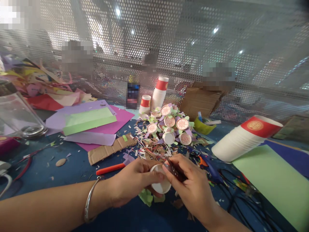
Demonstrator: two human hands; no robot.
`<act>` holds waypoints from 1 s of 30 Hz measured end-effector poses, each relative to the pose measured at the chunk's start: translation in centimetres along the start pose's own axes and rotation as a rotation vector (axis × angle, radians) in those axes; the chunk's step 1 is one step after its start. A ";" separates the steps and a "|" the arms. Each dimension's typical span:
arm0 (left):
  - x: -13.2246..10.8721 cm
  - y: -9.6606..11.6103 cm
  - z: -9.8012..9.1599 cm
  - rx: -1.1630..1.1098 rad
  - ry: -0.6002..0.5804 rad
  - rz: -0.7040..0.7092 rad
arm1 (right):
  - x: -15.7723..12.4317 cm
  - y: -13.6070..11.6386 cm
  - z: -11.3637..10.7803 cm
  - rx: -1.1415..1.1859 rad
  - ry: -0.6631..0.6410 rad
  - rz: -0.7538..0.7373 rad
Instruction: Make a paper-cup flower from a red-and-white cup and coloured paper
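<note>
At lower centre of the frame I record two hands. The left hand (140,180), a silver bracelet (89,199) at its wrist, is closed, thumb and fingers pinching one white disc (160,188). The right hand (189,180) is closed around one dark tool (174,171), its working end at the disc's edge; I cannot tell the tool's type.

Beneath them I note a dark blue tabletop (55,175), strewn with paper scraps beyond count. Just left of centre: one red stick (111,169) and one strip of corrugated cardboard (112,149). Above the hands, at frame centre, stands one heap of cup bottoms (169,121) with paper tabs; I count at least five bearing red patterns.

Cup stacks: three. One short stack (145,103) and one tall stack (159,95) are at upper centre; one leaning stack (246,138) is at right, beside a pale green sheet (272,183). One clear container (21,111) is at the left edge.

Across the top of the frame I find one perforated metal screen (169,42), several bright lights showing through it; shapes beyond are blurred.
</note>
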State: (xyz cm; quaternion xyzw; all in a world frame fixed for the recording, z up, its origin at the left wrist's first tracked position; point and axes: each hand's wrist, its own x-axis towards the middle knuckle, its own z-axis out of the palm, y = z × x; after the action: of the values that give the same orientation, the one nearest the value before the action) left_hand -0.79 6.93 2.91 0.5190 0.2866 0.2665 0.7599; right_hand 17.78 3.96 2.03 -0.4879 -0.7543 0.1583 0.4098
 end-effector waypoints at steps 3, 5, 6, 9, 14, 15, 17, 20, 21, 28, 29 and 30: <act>0.1 -0.1 -0.4 0.171 0.009 0.081 | -0.1 -0.2 0.1 0.020 0.042 -0.016; 0.1 0.0 -0.7 0.236 0.031 0.118 | -0.2 -0.3 0.1 0.048 0.077 0.012; 0.1 0.1 -0.9 0.261 0.050 0.140 | -0.3 -0.4 0.0 0.071 0.086 0.038; 0.2 0.3 -1.2 0.323 0.126 0.227 | -0.4 -0.6 -0.3 0.167 0.077 0.108; 0.1 0.3 -1.8 0.498 0.282 0.374 | -0.2 -1.3 -0.5 0.262 -0.053 0.160; 0.0 0.3 -1.8 0.542 0.309 0.397 | -0.2 -1.5 -0.5 0.268 -0.084 0.170; -0.2 0.2 -1.9 0.629 0.371 0.465 | -0.2 -1.8 -0.3 0.296 -0.149 0.198; -0.4 0.3 -1.9 0.720 0.433 0.580 | -0.4 -2.0 0.0 0.410 -0.204 0.262; -0.3 0.3 -2.0 0.737 0.440 0.610 | -0.5 -2.1 0.1 0.461 -0.212 0.285; 0.4 -0.3 -2.5 0.882 0.382 0.890 | -1.1 -1.7 0.5 0.709 -0.279 0.487; 0.4 -0.3 -2.5 0.906 0.386 0.901 | -1.1 -1.7 0.5 0.726 -0.278 0.496; 0.3 -0.3 -2.5 0.931 0.390 0.914 | -1.1 -1.8 0.6 0.740 -0.276 0.503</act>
State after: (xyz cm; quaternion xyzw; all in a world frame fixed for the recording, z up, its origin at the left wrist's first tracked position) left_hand -2.28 8.65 1.81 0.8033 0.2551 0.4985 0.2027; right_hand 16.48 2.25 2.32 -0.4509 -0.5529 0.5745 0.4011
